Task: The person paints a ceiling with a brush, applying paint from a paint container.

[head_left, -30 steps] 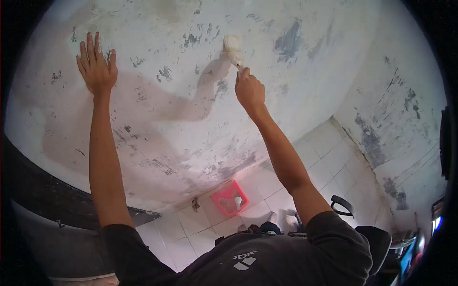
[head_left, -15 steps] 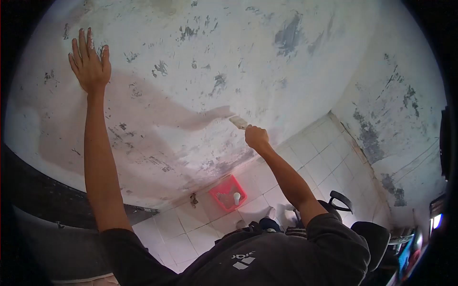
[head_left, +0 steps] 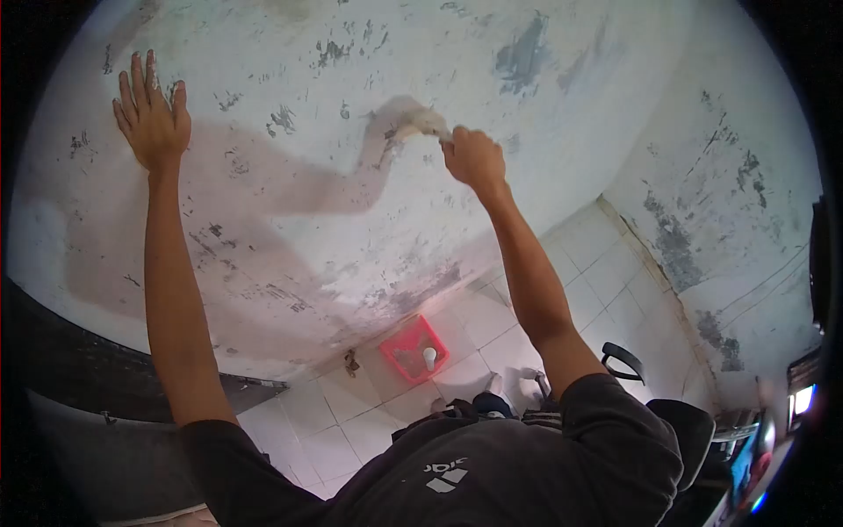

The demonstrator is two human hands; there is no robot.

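Note:
My left hand (head_left: pixel 154 127) lies flat against the patchy white wall (head_left: pixel 351 70), fingers spread, with whitish smears on the fingertips. Gripped in my right hand (head_left: pixel 475 160) is a scraper (head_left: pixel 423 122) with a pale, flat head, blurred by motion. Its head points left and is right at the wall surface, beside a few grey marks. Shadows of my arm and the tool fall across the wall to the left.
A pink-red plastic basket (head_left: pixel 415 349) holding a white object (head_left: pixel 429 356) stands on the tiled floor (head_left: pixel 329 452) by the wall's foot. A dark panel (head_left: pixel 105 356) runs along the lower left. A black chair (head_left: pixel 680 443) stands at the lower right, near another wall (head_left: pixel 729 211).
My right hand has moved up the wall with the scraper, and the tool's head now points more directly left. My left hand stays flat on the wall; the view has shifted slightly.

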